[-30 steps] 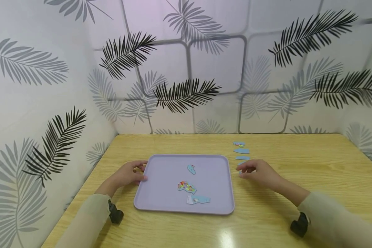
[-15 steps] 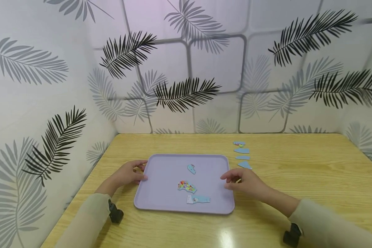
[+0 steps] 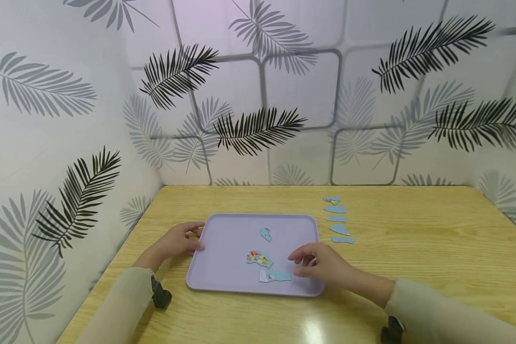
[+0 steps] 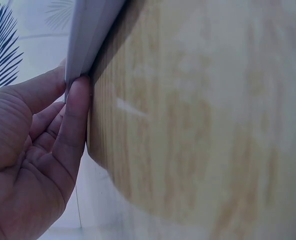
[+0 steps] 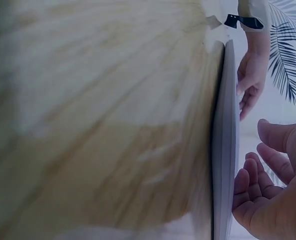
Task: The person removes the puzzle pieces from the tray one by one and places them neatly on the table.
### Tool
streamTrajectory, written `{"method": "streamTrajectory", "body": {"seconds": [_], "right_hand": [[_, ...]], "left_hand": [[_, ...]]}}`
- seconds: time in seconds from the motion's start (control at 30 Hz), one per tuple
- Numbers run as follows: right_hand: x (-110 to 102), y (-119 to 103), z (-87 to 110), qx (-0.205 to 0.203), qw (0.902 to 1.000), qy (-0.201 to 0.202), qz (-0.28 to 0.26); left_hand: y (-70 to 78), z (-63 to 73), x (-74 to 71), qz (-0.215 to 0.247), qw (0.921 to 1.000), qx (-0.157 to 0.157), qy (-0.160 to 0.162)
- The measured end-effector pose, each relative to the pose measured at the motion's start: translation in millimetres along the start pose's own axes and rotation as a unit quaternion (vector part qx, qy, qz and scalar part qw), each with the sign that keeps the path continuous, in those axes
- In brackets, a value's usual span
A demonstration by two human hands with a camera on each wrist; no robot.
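Note:
A lavender tray lies on the wooden table. My left hand grips its left rim, and in the left wrist view the thumb and a finger pinch the tray's edge. Over the tray's right part hovers my right hand, fingers loosely bent and holding nothing. Just left of its fingertips lies a light-blue and white flat piece, like a puzzle piece. Also on the tray are a multicoloured flat piece and a small blue one. The right wrist view shows the right hand beside the tray's edge.
Right of the tray, several flat blue pieces lie in a column on the table; the nearest piece sits at its front end. A patterned wall covering stands behind and to the left.
My right hand has moved left and nearer, from the column of pieces to above the tray, and the nearest piece there is now uncovered. The left hand has stayed on the rim.

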State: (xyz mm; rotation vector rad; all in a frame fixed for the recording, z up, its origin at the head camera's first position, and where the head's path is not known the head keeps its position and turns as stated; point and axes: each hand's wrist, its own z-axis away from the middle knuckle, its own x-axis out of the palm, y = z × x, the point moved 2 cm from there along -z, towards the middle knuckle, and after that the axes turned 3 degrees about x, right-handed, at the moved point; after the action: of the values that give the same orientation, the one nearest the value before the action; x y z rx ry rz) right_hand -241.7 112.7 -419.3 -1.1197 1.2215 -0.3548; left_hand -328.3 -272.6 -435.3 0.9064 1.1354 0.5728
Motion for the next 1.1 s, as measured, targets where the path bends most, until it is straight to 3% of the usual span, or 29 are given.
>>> {"method": "streamTrajectory", "body": {"seconds": [0.37,0.83,1.1], "right_hand": [[21.3,-4.3,-7.8,0.008,0.9994,-0.017,0.029],[31.5,-9.3,-13.0,-0.019,0.9978,-0.024,0.059],[33.8,-11.0,-14.1,-0.006,0.9955,-0.019,0.092]], "left_hand": [[0.2,0.4,0.9,-0.006,1.0,-0.006,0.002],[-0.5,0.7,0.2,-0.003,1.0,-0.005,0.003],[4.0,2.6,0.7,0.005,1.0,0.002,-0.002]]}}
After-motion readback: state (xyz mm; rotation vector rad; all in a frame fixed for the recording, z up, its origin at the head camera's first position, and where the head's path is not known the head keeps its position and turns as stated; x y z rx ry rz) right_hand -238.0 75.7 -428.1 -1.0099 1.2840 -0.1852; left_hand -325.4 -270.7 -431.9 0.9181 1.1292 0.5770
